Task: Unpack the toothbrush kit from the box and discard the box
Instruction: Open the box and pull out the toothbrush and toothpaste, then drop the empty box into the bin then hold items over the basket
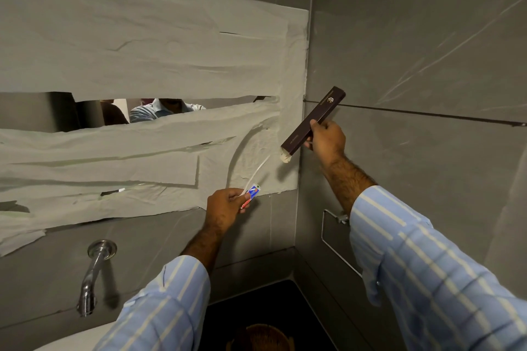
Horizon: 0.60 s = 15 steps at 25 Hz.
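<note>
My right hand (pixel 325 141) grips a long dark maroon box (pixel 313 120), tilted with its open flap end pointing down and left. Lower and to the left, my left hand (pixel 225 208) pinches a white toothbrush (pixel 258 171) together with a small red, white and blue toothpaste tube (pixel 251 195). The brush sticks up and to the right toward the box's open end, with a gap between them. The two hands are apart, held in front of a paper-covered mirror (pixel 142 80).
A chrome tap (pixel 91 276) juts from the grey wall at lower left above a white basin edge (pixel 71 339). A metal holder (pixel 336 234) is fixed on the right wall. A round brown wicker bin (pixel 258 338) stands on the dark floor below.
</note>
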Available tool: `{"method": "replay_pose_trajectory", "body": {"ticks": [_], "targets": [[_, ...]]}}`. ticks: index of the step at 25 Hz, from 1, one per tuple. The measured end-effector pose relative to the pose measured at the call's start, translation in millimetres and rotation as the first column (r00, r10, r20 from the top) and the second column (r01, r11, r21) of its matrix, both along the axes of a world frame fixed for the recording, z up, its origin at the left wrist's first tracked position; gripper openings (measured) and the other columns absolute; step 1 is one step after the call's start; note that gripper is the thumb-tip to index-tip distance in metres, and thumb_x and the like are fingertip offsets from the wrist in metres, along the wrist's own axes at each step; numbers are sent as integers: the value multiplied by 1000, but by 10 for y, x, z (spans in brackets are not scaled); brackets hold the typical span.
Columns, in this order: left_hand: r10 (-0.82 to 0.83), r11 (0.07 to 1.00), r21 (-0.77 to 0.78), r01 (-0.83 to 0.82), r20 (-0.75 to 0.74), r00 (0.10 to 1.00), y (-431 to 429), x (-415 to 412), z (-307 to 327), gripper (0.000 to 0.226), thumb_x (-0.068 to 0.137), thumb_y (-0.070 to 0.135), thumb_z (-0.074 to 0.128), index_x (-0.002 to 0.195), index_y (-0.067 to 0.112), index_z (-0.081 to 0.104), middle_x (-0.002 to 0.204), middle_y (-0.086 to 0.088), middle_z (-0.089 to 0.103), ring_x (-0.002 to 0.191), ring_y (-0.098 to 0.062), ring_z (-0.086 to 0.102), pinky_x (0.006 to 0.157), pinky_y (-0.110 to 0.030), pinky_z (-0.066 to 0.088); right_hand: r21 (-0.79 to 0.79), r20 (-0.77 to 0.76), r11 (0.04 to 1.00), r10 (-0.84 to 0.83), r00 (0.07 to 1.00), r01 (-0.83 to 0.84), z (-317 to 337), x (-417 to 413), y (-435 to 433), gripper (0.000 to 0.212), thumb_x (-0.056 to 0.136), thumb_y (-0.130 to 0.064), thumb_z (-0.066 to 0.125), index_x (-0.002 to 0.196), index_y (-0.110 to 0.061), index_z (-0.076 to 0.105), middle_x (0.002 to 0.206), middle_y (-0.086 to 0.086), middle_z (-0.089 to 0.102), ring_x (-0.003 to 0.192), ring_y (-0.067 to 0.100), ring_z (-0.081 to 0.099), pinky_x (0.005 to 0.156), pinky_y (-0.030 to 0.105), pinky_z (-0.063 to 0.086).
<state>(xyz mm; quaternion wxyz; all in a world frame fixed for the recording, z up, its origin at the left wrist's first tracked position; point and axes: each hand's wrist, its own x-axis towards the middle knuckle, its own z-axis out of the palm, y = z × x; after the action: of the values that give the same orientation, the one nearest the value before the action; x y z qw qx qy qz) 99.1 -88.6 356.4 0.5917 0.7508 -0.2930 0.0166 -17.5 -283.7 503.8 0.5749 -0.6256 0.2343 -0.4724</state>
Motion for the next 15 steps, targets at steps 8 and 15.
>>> {"method": "replay_pose_trajectory", "body": {"ticks": [8,15], "targets": [[-122,992,-27,119,-169,978,-119,-274,-193,19,88,20,71,71,16,78,61,-2,74,56,-10,68,53,-24,56,130,-310,988,121,943,-84,-903,-264,3,30,98,-27,54,112,-4,67,98,14,72,75,22,70,57,32,60],[-133,956,187,226,-411,902,-211,-645,-1235,13,93,20,66,92,9,73,81,-6,75,75,-18,73,62,-23,57,373,-480,927,232,846,-43,-2257,-628,75,29,95,-20,58,114,1,65,114,24,68,104,38,68,90,51,57]]}}
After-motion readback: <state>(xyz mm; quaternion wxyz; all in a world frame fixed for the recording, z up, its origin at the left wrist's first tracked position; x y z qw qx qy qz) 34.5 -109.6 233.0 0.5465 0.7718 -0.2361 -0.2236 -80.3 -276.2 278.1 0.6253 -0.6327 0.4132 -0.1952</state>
